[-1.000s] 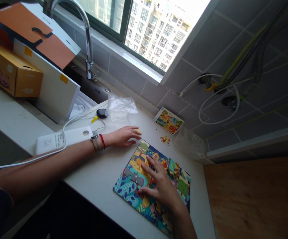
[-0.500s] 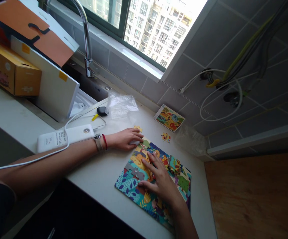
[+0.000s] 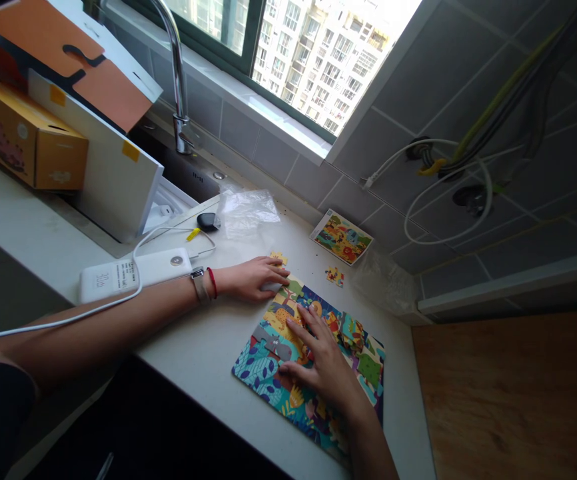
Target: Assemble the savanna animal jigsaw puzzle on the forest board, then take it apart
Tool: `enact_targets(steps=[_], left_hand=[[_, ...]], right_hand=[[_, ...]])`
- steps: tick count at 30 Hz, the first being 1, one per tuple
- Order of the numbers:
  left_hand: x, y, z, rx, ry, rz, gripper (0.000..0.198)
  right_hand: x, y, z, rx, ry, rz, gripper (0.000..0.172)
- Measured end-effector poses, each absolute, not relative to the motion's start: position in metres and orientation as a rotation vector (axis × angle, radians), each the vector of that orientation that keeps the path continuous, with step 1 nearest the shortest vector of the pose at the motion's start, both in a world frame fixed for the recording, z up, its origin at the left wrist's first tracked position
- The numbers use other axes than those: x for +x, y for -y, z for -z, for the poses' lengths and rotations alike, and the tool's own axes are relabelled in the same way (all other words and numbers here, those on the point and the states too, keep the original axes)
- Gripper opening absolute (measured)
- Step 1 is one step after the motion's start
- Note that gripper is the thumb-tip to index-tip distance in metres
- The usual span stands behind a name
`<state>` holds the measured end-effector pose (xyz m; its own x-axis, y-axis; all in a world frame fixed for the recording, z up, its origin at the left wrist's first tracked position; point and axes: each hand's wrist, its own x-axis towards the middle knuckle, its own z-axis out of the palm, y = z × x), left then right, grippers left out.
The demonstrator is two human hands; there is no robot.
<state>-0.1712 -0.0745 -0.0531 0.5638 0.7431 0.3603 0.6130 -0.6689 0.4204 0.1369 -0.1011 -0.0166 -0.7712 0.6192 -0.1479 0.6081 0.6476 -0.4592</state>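
A colourful jigsaw puzzle (image 3: 263, 380) with animals and leaves lies on the white counter. My right hand (image 3: 323, 360) rests over its middle with fingers spread, hiding part of the picture. At the puzzle's far left corner, my left hand (image 3: 253, 279) lies flat, fingers stretched, their tips touching or close to the edge. Just beyond those fingers is a yellow loose puzzle piece (image 3: 279, 257). Another loose piece (image 3: 335, 276) sits behind the puzzle. Several pieces (image 3: 352, 331) are heaped on the puzzle's right part. A small picture card (image 3: 342, 237) leans near the tiled wall.
A white power bank (image 3: 136, 272) with a cable lies beside my left forearm. Clear plastic wrap (image 3: 248, 212) and a black object (image 3: 207, 222) are near the sink (image 3: 188, 175). Boxes (image 3: 61, 160) stand at the left. A wooden board (image 3: 508, 393) is at the right.
The whole view has shifted slightly. Both hands keep the same places relative to the puzzle, and no piece has visibly moved.
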Motion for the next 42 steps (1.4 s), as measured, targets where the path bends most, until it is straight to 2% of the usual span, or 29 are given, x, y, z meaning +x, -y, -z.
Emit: enact_targets(steps=[13,16,20,23,30,37,40,42], left_hand=[[-0.171,0.074,0.048,2.558,-1.117,-0.774,0.037],[-0.174,0.071,0.052,2.499,-1.314,-0.813,0.042],[-0.182,0.067,0.058,2.342,-1.700,-0.812,0.056],[-0.186,0.066,0.060,2.291,-1.783,-0.775,0.063],[-0.185,0.062,0.058,2.261,-1.750,-0.769,0.058],[-0.183,0.063,0.059,2.290,-1.724,-0.800,0.042],[-0.183,0.063,0.059,2.315,-1.711,-0.802,0.037],[-0.183,0.063,0.060,2.332,-1.700,-0.822,0.034]], right_hand=[[0.137,0.101,0.015,-1.077,2.828,-0.780,0.080],[0.138,0.101,0.017,-1.069,2.802,-0.793,0.082],[0.142,0.099,0.022,-1.067,2.703,-0.819,0.067],[0.143,0.097,0.025,-1.078,2.620,-0.799,0.059],[0.139,0.098,0.026,-0.984,2.531,-0.761,0.044],[0.145,0.094,0.015,-0.808,2.430,-0.585,0.030],[0.169,0.078,0.006,-0.926,2.350,-0.421,0.033],[0.191,0.064,0.003,-1.130,2.312,-0.353,0.050]])
